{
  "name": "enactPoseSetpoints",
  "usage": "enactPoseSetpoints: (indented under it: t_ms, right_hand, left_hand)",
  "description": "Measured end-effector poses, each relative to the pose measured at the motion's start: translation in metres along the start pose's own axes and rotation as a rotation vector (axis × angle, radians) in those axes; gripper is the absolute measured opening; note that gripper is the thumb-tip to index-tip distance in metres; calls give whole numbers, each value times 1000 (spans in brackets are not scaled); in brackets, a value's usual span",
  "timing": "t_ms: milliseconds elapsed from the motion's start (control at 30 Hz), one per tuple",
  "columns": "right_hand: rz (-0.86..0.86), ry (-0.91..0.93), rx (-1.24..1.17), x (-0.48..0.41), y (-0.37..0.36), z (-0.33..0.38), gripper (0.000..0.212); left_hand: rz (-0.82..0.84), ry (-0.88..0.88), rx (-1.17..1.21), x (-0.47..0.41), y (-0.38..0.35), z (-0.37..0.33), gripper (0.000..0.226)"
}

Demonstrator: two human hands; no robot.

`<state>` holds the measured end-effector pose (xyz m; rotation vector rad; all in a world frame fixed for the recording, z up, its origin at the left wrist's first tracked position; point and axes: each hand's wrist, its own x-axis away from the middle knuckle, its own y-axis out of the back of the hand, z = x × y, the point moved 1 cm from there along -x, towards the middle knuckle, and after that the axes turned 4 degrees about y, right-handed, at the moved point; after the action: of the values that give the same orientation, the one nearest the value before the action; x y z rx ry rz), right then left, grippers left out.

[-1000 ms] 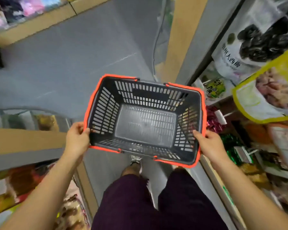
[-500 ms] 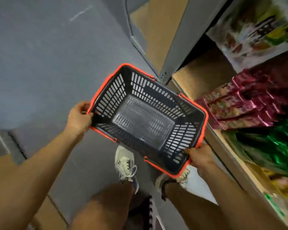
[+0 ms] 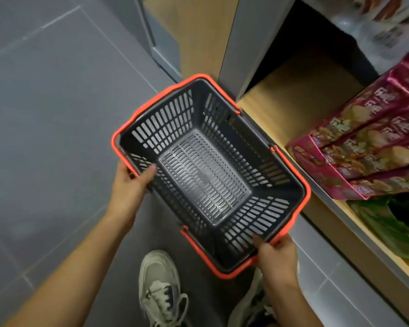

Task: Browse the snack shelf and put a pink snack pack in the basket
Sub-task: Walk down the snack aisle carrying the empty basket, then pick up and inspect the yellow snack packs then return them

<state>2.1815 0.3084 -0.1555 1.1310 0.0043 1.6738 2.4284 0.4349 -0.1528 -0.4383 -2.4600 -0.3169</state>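
A dark grey shopping basket (image 3: 151, 119) with an orange rim hangs over the floor, held from both sides, with nothing inside it. My left hand (image 3: 130, 187) grips its left rim, thumb inside the wall. My right hand (image 3: 278, 256) grips the near right corner of the rim. Several pink snack packs (image 3: 364, 147) lie stacked on the wooden shelf (image 3: 293, 86) just right of the basket.
Green snack packs (image 3: 392, 223) lie on the same shelf, nearer to me. A grey shelf upright (image 3: 246, 43) stands behind the basket. A grey tiled floor (image 3: 57, 114) stretches to the left. My pale sneakers (image 3: 161, 289) are below the basket.
The basket has turned and come down beside the low shelf. The view has swung down and right, and the pink packs now show large at the right. Both hands keep their grip.
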Motion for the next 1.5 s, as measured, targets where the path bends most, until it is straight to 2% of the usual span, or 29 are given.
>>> enactPoseSetpoints:
  t_ms: [100,167,300,367,433,467,533,567,633,767,833,900,1000,1100,1200,1300,1367,1433,1500]
  right_hand:
    - [-12,124,-38,-7,-17,11,21]
    - [-19,199,-42,-20,-26,18,19]
    - [-59,286,-94,-36,-37,26,17]
    - [-63,284,-124,-34,-40,25,15]
    - [8,235,-164,-26,-39,28,11]
    - [93,176,-204,-20,-36,32,7]
    - [273,47,-210,-5,-24,41,13]
    - [331,38,-148,2,-14,46,18]
    - [352,131,53,14,13,54,19]
    - [344,545,551,51,90,75,3]
    - [273,772,835,80,137,83,14]
    - [163,919,1073,109,183,83,25]
    - [22,973,1275,143,248,69,27]
    - [-79,960,1359,160,304,44,26]
    - [-164,872,1312,161,351,13,29]
    - [-176,678,1124,139,391,-24,28]
    - [-166,545,816,116,416,-49,21]
    - [-141,414,314,90,434,-71,19]
    - [-140,251,-68,65,440,-86,14]
  left_hand:
    - [115,98,-41,25,-12,19,39]
    - [177,98,-21,27,-14,24,41]
    - [132,2,0,12,-11,25,43]
    - [62,-61,-42,12,-9,27,63]
    - [-69,-181,-217,18,-4,29,91]
    - [-128,-262,-349,22,-2,29,97]
    - [-174,-454,-584,32,0,24,86]
    - [-181,-528,-665,38,0,18,73]
    - [-184,-627,-755,50,0,-2,48]
    - [7,-781,-712,91,-12,-53,22]
    - [119,-866,-719,124,-29,-76,18]
    - [234,-1018,-707,162,-49,-95,19]
    - [434,-1251,-696,224,-77,-119,22]
    - [622,-1411,-750,286,-102,-131,26]
    - [759,-1523,-849,339,-134,-129,26]
    - [851,-1582,-1059,377,-180,-112,28]
    - [872,-1620,-1278,399,-215,-95,29]
    - [872,-1650,-1482,417,-251,-77,28]
    - [861,-1687,-1628,429,-285,-61,27]
